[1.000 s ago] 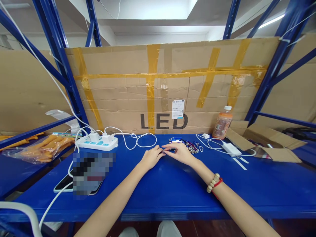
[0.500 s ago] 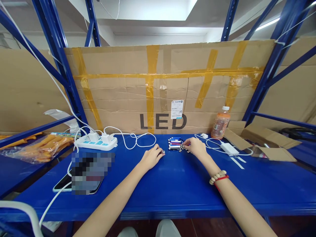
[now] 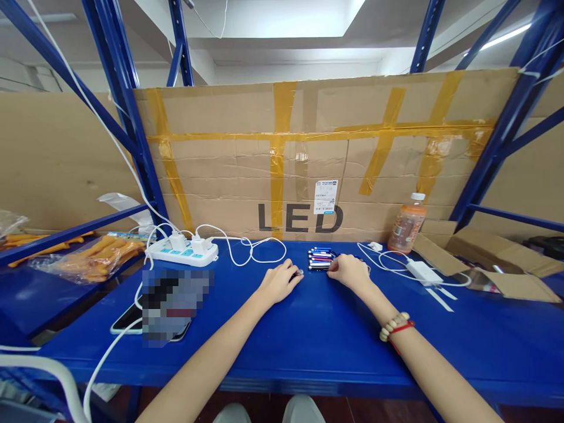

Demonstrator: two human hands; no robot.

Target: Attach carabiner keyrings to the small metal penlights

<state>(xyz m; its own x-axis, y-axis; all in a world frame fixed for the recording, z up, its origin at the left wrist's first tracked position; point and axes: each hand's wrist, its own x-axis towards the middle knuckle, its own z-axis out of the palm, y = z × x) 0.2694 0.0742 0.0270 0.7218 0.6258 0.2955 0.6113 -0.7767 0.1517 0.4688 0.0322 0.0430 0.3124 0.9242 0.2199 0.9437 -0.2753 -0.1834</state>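
Observation:
Several pens (image 3: 320, 259), blue, red, black and silvery, lie side by side on the blue tabletop (image 3: 304, 335). My right hand (image 3: 351, 271) is at their right end, fingers bent down and thumb and fingertips pinched together by the lowest pens. Whatever it may hold is hidden, and the hand covers the pens' right ends. To the left of the pens, my left hand (image 3: 281, 282) rests on the tabletop with its fingers curled. At its fingertips is a small shiny piece (image 3: 300, 272), too small to name.
A white power strip (image 3: 183, 251) with plugs and cables sits left, behind phone-like devices (image 3: 127, 320). At the right are an orange drink bottle (image 3: 406, 224), a white adapter (image 3: 423, 272) with its cable, and an open cardboard box (image 3: 515, 285). A tall cardboard sheet (image 3: 220, 176) stands behind.
My right hand has come slightly nearer the front edge and now covers the small shiny pieces beside the pens. My left hand keeps its place. The whole view has shifted a little.

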